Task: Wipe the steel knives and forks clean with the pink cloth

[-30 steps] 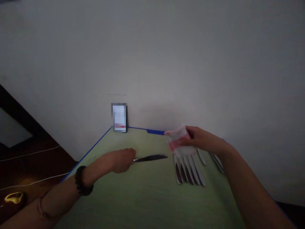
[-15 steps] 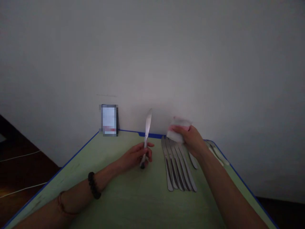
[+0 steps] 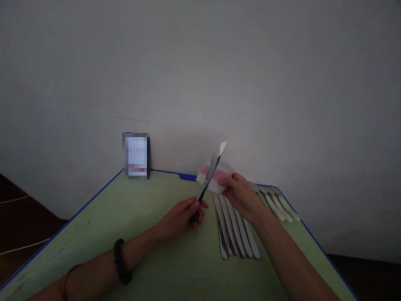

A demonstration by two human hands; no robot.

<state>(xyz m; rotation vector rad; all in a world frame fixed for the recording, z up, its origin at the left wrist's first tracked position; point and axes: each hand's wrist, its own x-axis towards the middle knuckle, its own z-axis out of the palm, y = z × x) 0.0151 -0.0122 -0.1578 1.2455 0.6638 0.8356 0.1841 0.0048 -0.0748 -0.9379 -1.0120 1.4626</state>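
A silver table knife point(image 3: 211, 169) is gripped by its handle in my left hand point(image 3: 184, 213), its blade tilted up and to the right. My right hand point(image 3: 241, 192) pinches a white and pink cloth point(image 3: 216, 177), which lies just behind the blade; whether they touch I cannot tell. Below my right hand several more table knives point(image 3: 234, 230) lie side by side on the table, handles toward me, their blade ends partly hidden by the cloth and hand. Right of my right wrist lie several pieces of cutlery with white handles point(image 3: 283, 207).
The pale green table point(image 3: 150, 259) has a blue edge and stands against a grey wall point(image 3: 200, 75). A phone-like device with a blurred screen point(image 3: 137, 155) leans on the wall at the back left. Thin white cables point(image 3: 25, 246) run across the dark floor at left.
My left hand has tilted the knife to the right and shifted slightly that way. My right hand has brought the cloth left, behind the blade. The view has shifted a little.
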